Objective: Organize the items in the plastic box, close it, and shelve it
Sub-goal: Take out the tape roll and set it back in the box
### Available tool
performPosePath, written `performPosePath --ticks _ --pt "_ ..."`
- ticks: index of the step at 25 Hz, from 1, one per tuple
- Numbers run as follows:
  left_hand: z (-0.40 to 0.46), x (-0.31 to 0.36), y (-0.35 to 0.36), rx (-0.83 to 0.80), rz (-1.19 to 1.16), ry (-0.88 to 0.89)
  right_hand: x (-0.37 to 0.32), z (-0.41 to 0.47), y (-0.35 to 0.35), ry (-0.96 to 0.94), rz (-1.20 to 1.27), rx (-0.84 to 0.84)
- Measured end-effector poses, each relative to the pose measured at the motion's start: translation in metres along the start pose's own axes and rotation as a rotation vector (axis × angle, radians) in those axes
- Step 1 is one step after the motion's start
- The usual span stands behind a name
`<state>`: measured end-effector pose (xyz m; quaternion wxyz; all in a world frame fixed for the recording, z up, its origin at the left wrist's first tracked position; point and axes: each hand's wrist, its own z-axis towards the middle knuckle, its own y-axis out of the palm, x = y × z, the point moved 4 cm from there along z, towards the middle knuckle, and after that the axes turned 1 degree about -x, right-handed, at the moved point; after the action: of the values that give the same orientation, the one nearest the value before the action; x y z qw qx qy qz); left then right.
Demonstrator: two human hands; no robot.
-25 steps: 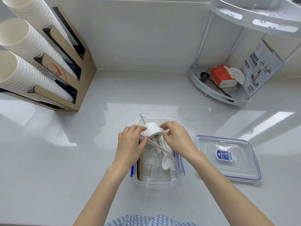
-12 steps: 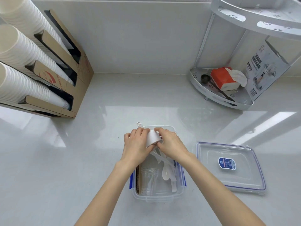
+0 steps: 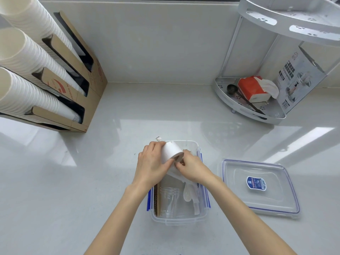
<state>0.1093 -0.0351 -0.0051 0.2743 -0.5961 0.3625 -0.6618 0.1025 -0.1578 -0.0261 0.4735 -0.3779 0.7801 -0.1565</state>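
Note:
A clear plastic box (image 3: 179, 220) with blue side clips stands open on the white counter in front of me. Inside lie stacked clear cups (image 3: 168, 196), a white plastic spoon (image 3: 188, 194), brown cardboard sleeves (image 3: 156, 201) and wrapped white utensils. My left hand (image 3: 151, 163) grips a white paper cup (image 3: 172, 151), tipped on its side over the box's far end. My right hand (image 3: 193, 167) pinches at the cup's rim and the white wrappers beneath it. The box's clear lid (image 3: 257, 186), blue-edged with a blue sticker, lies flat to the right.
A cardboard dispenser (image 3: 81, 85) full of stacked white paper cups stands at the back left. A white two-tier corner shelf (image 3: 244, 105) at the back right holds an orange tissue pack (image 3: 252, 89), a black scoop and a printed carton (image 3: 301, 76).
The paper cup has turned from upright to lying on its side between my hands, lower over the box. My view has tilted, so the box and lid sit lower in frame.

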Motion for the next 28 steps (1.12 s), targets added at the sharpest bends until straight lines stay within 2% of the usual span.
performPosePath --ticks 3,7,16,20,28 --pt "0.0 -0.001 -0.003 0.008 -0.075 -0.038 0.001 -0.001 0.006 0.041 0.045 -0.037" --pt "-0.001 -0.002 -0.004 0.017 -0.126 -0.067 0.0 -0.005 0.006 0.026 0.027 0.036" --pt "0.005 0.004 -0.024 0.13 -0.205 -0.074 -0.001 -0.022 0.0 -0.119 -0.02 0.088" --pt "0.009 0.005 -0.033 0.208 -0.224 -0.092 -0.002 -0.029 0.004 -0.183 0.137 0.043" --pt "0.007 0.009 -0.023 0.212 -0.27 -0.158 0.002 -0.037 0.005 -0.177 0.547 0.099"
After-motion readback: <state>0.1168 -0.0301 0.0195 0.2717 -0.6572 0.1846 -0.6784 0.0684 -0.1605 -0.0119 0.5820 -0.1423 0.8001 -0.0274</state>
